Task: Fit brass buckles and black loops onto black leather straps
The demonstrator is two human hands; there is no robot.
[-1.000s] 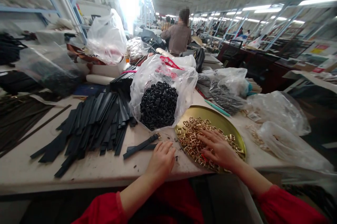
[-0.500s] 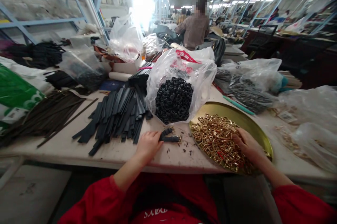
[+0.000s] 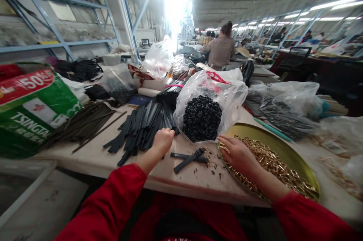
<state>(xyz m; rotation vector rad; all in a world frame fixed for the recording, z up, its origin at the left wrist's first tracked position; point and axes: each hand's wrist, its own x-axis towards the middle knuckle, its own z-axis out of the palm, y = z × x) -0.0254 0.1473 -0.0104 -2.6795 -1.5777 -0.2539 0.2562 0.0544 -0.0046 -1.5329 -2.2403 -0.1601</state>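
Note:
My left hand (image 3: 163,141) is closed, at the right edge of a fanned pile of black straps (image 3: 138,127); its fingertips are turned away, so what they hold is hidden. My right hand (image 3: 236,154) reaches over the left rim of a round gold tray (image 3: 307,169), fingers stretched out and a little apart. Heaped in that tray are small gold buckles (image 3: 279,165). Between my hands, two black straps with buckles (image 3: 190,159) lie crossed on the table. Behind them stands a clear plastic bag (image 3: 235,86) full of small black loops (image 3: 202,118).
Dark brown strips (image 3: 93,120) and a green-and-red Tsingtao bag (image 3: 39,108) lie at the left. A teal stick (image 3: 272,129) rests behind the tray, near bagged dark strips (image 3: 283,108). Small dark scraps dot the table (image 3: 181,184). Farther back, a person (image 3: 221,50) faces away.
My left hand has let go of the buckled straps and moved to the strap pile. My right hand has come out of the buckle heap to the tray's left rim. The view has tilted up.

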